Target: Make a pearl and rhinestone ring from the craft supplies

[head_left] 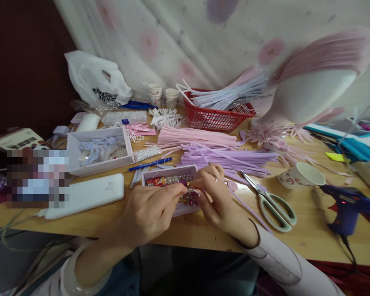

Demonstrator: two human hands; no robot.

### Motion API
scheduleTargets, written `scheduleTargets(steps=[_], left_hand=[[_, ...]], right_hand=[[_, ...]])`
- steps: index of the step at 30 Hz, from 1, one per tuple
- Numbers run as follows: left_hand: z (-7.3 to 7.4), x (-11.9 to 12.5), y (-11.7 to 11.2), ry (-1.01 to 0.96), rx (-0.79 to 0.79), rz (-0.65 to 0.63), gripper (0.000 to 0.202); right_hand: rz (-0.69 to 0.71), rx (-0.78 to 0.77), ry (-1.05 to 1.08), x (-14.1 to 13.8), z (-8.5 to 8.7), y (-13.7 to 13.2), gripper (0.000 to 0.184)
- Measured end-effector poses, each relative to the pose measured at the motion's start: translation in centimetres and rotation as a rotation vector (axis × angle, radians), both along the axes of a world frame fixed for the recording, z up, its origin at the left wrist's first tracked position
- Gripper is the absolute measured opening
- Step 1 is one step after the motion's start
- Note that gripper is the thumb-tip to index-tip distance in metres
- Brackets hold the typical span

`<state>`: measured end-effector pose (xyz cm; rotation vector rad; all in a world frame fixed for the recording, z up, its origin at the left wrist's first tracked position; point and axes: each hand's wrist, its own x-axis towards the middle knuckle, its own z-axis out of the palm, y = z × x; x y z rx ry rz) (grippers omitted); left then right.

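My left hand point(156, 209) and my right hand point(214, 197) meet over a small lilac-white box point(169, 172) near the table's front edge. Both are closed in a pinch, with a small beaded piece point(190, 192) between the fingertips. Its exact shape is too small and partly covered to make out. Inside the box lie pearl beads point(175, 179), a red packet point(155, 181) and loose coloured beads point(185, 200). Purple pipe cleaners point(231, 160) lie just behind my right hand, and a blue pen point(150, 164) rests behind the box.
Scissors point(273, 205), a paper cup point(302, 176) and a blue hot glue gun point(347, 205) stand to the right. On the left are a white power bank point(86, 196) and an open box point(130, 146). Behind are pink pipe cleaners point(197, 137), a red basket point(216, 118) and a mannequin head point(311, 90).
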<state>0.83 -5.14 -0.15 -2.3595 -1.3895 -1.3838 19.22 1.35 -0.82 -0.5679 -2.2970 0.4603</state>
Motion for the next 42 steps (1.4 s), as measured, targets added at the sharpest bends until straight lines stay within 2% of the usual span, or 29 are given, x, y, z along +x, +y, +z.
scheduleTargets(steps=[5, 11, 14, 16, 18, 21, 24, 27, 30, 35, 39, 42], left_hand=[[0.4, 0.2, -0.2, -0.158, -0.078, 0.009, 0.015], [0.8, 0.1, -0.1, -0.331, -0.292, -0.038, 0.013], [0.9, 0.1, -0.1, -0.414, -0.413, -0.077, 0.011], [0.9, 0.1, -0.1, -0.429, -0.427, -0.086, 0.011], [0.8, 0.0, 0.0, -0.38, -0.361, -0.058, 0.012], [0.5, -0.1, -0.1, -0.224, -0.18, 0.008, 0.015], [0.0, -0.2, -0.1, -0.027, 0.035, 0.037, 0.016], [-0.3, -0.3, -0.1, 0.131, 0.153, 0.045, 0.016], [-0.2, -0.3, -0.1, 0.162, 0.187, 0.033, 0.014], [-0.1, -0.2, -0.1, 0.142, 0.208, 0.03, 0.011], [-0.3, -0.2, -0.2, 0.085, 0.128, 0.023, 0.014], [-0.5, -0.3, -0.3, 0.036, 0.092, 0.026, 0.018]], right_hand=[[-0.062, 0.295, -0.021, 0.3, -0.7, 0.3, 0.023], [-0.111, 0.408, -0.005, 0.6, -1.0, 0.4, 0.029], [-0.127, 0.527, 0.02, 0.8, -1.3, 0.6, 0.032], [-0.151, 0.587, 0.039, 0.9, -1.1, 0.7, 0.034], [-0.162, 0.519, 0.069, 0.9, -0.7, 0.7, 0.032], [-0.063, 0.137, 0.113, 0.6, 0.2, 0.4, 0.016], [0.066, -0.204, 0.096, 0.3, 0.8, 0.3, 0.027], [0.124, -0.318, 0.064, 0.2, 1.0, 0.2, 0.029], [0.128, -0.336, 0.09, 0.2, 0.9, 0.0, 0.022], [0.115, -0.248, 0.131, 0.3, 0.7, 0.0, 0.011], [0.076, -0.055, 0.101, 0.2, 0.7, 0.2, 0.006], [0.021, 0.112, 0.088, 0.2, 0.7, 0.3, 0.017]])
